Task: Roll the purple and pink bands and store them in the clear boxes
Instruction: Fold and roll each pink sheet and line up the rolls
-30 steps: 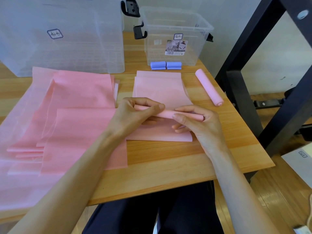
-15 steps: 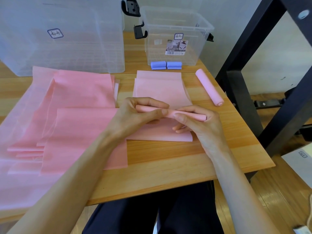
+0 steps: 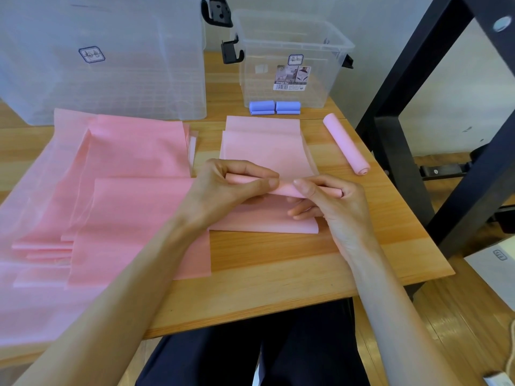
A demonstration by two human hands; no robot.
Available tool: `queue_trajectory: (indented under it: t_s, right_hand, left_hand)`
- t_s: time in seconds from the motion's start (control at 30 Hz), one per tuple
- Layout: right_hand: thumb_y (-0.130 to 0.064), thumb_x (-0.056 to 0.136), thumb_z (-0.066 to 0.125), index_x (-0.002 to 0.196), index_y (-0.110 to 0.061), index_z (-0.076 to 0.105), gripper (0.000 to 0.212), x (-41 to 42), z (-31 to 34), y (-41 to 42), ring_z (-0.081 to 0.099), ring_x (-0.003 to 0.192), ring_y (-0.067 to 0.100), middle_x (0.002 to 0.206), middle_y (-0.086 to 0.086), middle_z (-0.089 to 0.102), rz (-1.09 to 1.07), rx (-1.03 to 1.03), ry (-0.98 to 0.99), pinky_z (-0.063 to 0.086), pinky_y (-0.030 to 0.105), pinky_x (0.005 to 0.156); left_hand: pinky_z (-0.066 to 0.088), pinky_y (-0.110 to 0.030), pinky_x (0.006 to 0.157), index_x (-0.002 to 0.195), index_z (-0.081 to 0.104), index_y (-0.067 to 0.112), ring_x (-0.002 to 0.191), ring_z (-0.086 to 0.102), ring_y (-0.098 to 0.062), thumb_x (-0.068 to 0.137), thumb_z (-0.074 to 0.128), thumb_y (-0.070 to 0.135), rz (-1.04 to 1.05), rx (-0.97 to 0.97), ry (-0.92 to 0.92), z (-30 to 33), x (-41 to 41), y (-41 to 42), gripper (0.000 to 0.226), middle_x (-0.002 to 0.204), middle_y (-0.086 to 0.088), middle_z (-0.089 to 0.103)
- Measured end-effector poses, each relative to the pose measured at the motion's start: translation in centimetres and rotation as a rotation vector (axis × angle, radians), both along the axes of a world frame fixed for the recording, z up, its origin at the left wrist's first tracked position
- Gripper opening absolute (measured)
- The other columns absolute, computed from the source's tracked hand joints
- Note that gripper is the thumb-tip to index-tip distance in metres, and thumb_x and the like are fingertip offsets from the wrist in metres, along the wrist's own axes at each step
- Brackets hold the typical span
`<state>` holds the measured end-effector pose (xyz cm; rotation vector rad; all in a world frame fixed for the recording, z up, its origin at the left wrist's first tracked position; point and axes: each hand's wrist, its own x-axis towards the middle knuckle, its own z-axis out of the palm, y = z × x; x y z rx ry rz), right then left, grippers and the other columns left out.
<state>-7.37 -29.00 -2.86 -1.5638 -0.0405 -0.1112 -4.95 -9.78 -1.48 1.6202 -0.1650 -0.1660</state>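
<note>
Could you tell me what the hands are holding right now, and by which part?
Both hands grip the rolled part of a pink band: the left hand round its left end, the right hand round its right end.

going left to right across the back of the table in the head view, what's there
large clear box → small clear box, two purple rolled bands in front of it → finished pink roll near the right edge
</note>
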Motion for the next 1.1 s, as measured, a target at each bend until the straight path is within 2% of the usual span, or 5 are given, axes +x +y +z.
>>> queue_trajectory:
  t_s: [0.17,0.37,0.73,0.93,1.1]
  right_hand:
    - [-0.012,0.078,0.077,0.098,-0.004,0.073,0.021,-0.03,0.07,0.03,0.073,0.065,0.027,0.083,0.01,0.076,0.041,0.006,-0.022,0.061,0.03,0.059]
    - [-0.027,0.077,0.075,0.089,-0.006,0.075,0.024,-0.1,0.1,0.07,0.072,0.06,0.028,0.075,0.012,0.074,0.008,-0.019,-0.007,0.06,0.032,0.056]
    - [-0.022,0.08,0.076,0.092,-0.005,0.075,0.021,0.0,-0.02,-0.05,0.072,0.062,0.028,0.078,0.011,0.075,0.014,-0.022,-0.009,0.06,0.032,0.058]
    - [-0.014,0.075,0.078,0.098,-0.004,0.072,0.026,0.02,0.07,0.02,0.073,0.067,0.026,0.083,0.009,0.076,0.043,0.015,-0.022,0.061,0.03,0.06]
    - [-0.016,0.078,0.077,0.092,-0.002,0.074,0.019,0.07,-0.01,-0.02,0.072,0.062,0.026,0.079,0.008,0.075,0.014,0.0,-0.019,0.059,0.029,0.057]
  left_hand:
    - [0.059,-0.024,0.075,0.088,0.079,0.017,0.075,0.071,-0.016,0.076,0.078,0.025,0.021,0.0,0.016,-0.11,0.11,0.14,0.015,0.085,-0.01,0.077]
    - [0.058,-0.022,0.08,0.089,0.079,0.02,0.079,0.07,-0.01,0.072,0.08,0.023,-0.012,0.02,-0.02,-0.12,-0.06,0.03,0.017,0.087,0.0,0.078]
    - [0.057,-0.019,0.076,0.086,0.079,0.02,0.075,0.069,-0.008,0.073,0.08,0.02,0.009,0.013,-0.004,0.02,-0.01,-0.07,0.013,0.082,0.0,0.077]
    - [0.057,-0.025,0.075,0.087,0.079,0.014,0.072,0.068,-0.015,0.074,0.08,0.027,0.053,0.01,0.015,-0.23,0.14,0.07,0.018,0.085,-0.011,0.076]
    - [0.055,-0.016,0.072,0.087,0.078,0.019,0.076,0.07,-0.005,0.075,0.08,0.017,0.011,-0.004,0.007,-0.04,0.02,-0.03,0.012,0.082,0.002,0.077]
